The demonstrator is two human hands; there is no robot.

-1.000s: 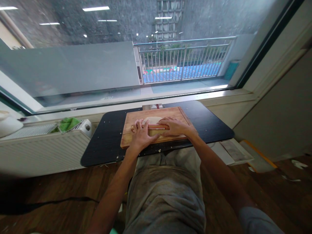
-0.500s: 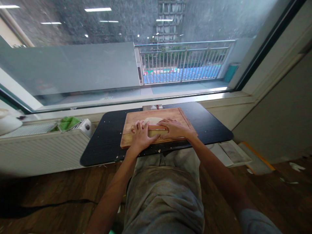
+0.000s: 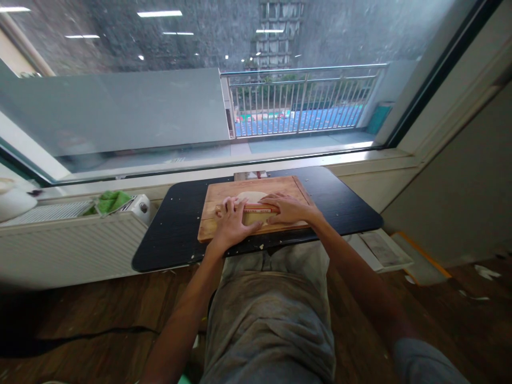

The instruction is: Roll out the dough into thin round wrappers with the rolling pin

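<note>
A wooden rolling pin (image 3: pixel 258 208) with red printing lies crosswise over a pale sheet of flattened dough (image 3: pixel 252 196). My left hand (image 3: pixel 233 223) is on the pin's left part, fingers over it and thumb stretched towards the middle. On its right part rests my right hand (image 3: pixel 290 208), fingers bent over the wood. Dough shows on both the far and near sides of the pin; the rest is hidden under my hands. Beneath it all is a wooden cutting board (image 3: pixel 208 228).
The board lies on a small black table (image 3: pixel 160 229) with a few crumbs. A small flat object (image 3: pixel 250 176) sits behind the board, by the window. To the left stands a white radiator (image 3: pixel 80 245) with a green cloth (image 3: pixel 114 201) on top.
The rolling pin seems to have turned and shifted very slightly, its red printing now sitting a little differently. My right hand has edged slightly; my left hand keeps nearly the same place.
</note>
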